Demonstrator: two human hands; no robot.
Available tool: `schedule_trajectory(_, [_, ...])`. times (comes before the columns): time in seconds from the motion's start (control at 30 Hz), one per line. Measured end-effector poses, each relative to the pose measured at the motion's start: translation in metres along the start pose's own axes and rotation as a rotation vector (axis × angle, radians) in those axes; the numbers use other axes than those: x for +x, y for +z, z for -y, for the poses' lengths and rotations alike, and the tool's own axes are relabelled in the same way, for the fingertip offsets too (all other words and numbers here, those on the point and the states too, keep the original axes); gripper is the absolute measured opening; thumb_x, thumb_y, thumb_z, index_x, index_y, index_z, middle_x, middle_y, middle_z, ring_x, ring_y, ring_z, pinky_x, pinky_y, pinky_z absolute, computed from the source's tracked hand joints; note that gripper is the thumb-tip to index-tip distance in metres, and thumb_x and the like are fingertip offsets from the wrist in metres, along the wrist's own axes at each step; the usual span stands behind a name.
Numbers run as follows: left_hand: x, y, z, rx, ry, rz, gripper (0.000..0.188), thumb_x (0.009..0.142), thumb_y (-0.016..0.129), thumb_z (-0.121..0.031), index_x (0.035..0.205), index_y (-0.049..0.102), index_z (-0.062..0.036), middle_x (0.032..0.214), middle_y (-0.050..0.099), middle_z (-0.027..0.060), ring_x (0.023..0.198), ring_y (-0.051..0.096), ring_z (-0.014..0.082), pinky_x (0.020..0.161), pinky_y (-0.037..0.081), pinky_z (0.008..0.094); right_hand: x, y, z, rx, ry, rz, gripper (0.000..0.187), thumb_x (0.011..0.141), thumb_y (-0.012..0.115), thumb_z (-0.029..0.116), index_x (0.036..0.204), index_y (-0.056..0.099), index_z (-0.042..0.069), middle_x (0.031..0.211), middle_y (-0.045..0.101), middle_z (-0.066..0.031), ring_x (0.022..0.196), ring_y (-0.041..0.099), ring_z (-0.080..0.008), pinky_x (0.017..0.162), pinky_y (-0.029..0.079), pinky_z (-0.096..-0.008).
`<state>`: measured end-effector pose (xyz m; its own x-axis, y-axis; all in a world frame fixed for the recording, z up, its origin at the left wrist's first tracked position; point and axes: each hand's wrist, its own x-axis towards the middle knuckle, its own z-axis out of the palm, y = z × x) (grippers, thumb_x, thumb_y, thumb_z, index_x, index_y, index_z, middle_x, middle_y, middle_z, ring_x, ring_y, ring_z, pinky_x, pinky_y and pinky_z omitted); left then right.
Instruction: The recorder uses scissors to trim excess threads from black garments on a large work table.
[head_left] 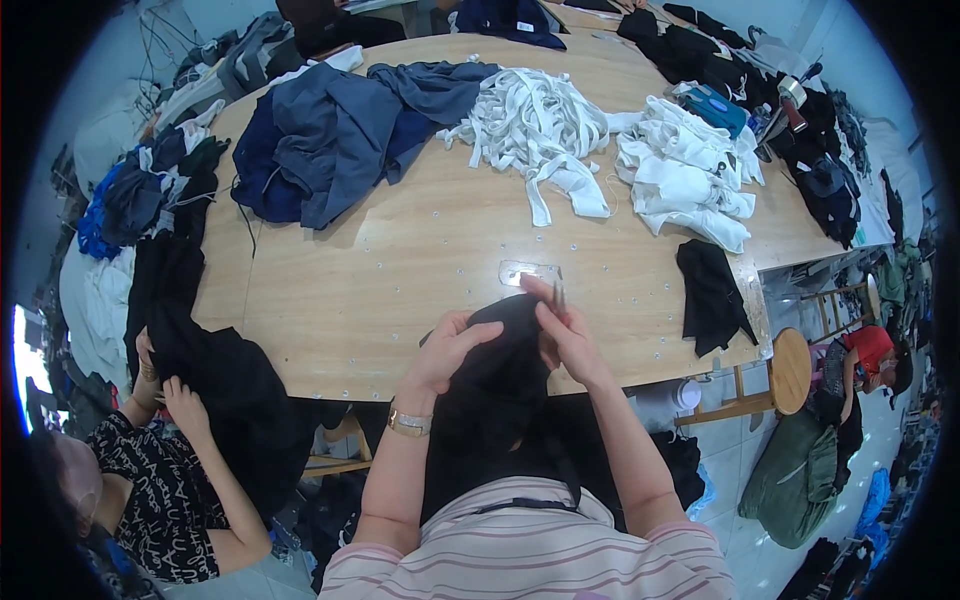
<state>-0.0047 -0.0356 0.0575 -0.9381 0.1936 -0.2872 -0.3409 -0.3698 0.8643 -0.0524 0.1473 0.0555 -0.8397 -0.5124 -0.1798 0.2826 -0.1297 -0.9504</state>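
Observation:
A piece of black cloth (492, 385) hangs between my hands at the table's near edge and drops toward my lap. My left hand (446, 352) pinches its left side, the thumb lying along the top. On the other side my right hand (568, 338) grips the cloth. A small pointed metal tool (558, 292), perhaps thread snips, sticks up from the right fingers. Its handle is hidden in the hand. The cloth's lower part merges with dark fabric below the table edge.
On the wooden table (340, 300) lie dark blue-grey garments (335, 130), a heap of white strips (540, 115), folded white pieces (685, 170) and a black scrap (712, 298). A co-worker (165, 480) at left handles black fabric (225, 385). A wooden stool (790, 370) stands at right.

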Motion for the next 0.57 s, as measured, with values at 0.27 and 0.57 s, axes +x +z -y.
schedule_trajectory(0.27, [-0.002, -0.001, -0.007, 0.22, -0.05, -0.065, 0.022, 0.082, 0.066, -0.015, 0.096, 0.065, 0.0014, 0.084, 0.065, 0.0013, 0.072, 0.056, 0.0063, 0.065, 0.045, 0.0197, 0.004, -0.012, 0.0, -0.033, 0.028, -0.034, 0.014, 0.089, 0.055, 0.015, 0.099, 0.051, 0.005, 0.053, 0.037, 0.0073, 0.039, 0.03, -0.0015, 0.038, 0.019, -0.0199])
schedule_trajectory(0.57, [0.003, -0.004, -0.001, 0.246, 0.076, -0.12, 0.027, 0.086, 0.061, -0.018, 0.105, 0.062, 0.0015, 0.09, 0.065, 0.0026, 0.079, 0.056, 0.0076, 0.073, 0.045, 0.0213, -0.001, -0.018, 0.018, 0.01, 0.028, -0.102, 0.014, 0.088, 0.057, 0.014, 0.097, 0.054, 0.005, 0.052, 0.038, 0.0067, 0.038, 0.032, -0.0011, 0.035, 0.022, -0.0203])
